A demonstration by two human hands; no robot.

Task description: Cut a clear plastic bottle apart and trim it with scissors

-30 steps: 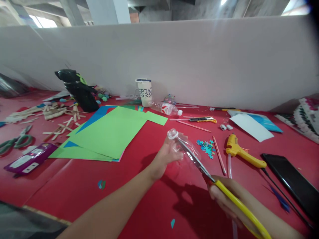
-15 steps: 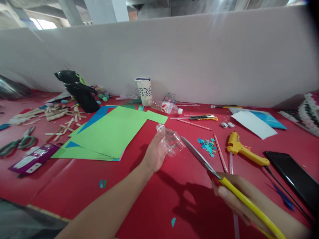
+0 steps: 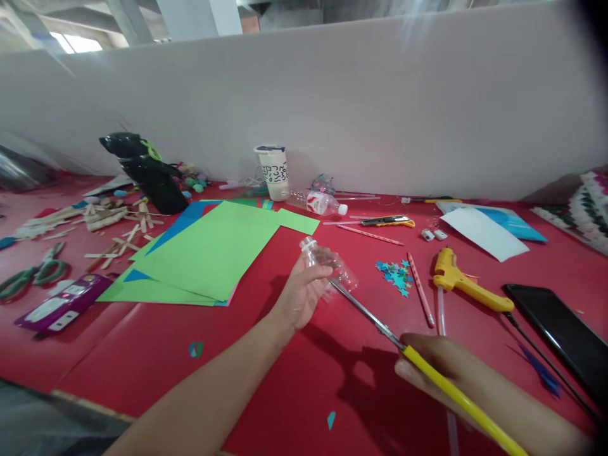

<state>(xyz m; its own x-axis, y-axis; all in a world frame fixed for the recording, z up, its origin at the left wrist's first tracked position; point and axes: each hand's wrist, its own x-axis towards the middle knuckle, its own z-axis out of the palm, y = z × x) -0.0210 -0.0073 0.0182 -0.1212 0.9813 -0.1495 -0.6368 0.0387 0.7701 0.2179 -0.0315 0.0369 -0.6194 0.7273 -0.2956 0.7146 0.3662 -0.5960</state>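
Observation:
Near the middle of the red table, my left hand is closed around a clear cut-off plastic bottle top, its neck tilted up and away. My right hand grips the yellow handles of a pair of scissors. The blades point up and left, and their tips meet the bottle piece beside my left fingers. Whether the tips are inside or outside the plastic I cannot tell. To the right of the bottle piece lies a small heap of blue star sequins.
Green paper sheets lie to the left. A second bottle and a white cup stand or lie behind. On the right are a craft knife, a yellow glue gun with its cord, and a black phone.
The scissors have moved left and turned edge-on, their tips now at the bottle piece. My left thumb has shifted across the plastic, and the bottle piece has turned slightly.

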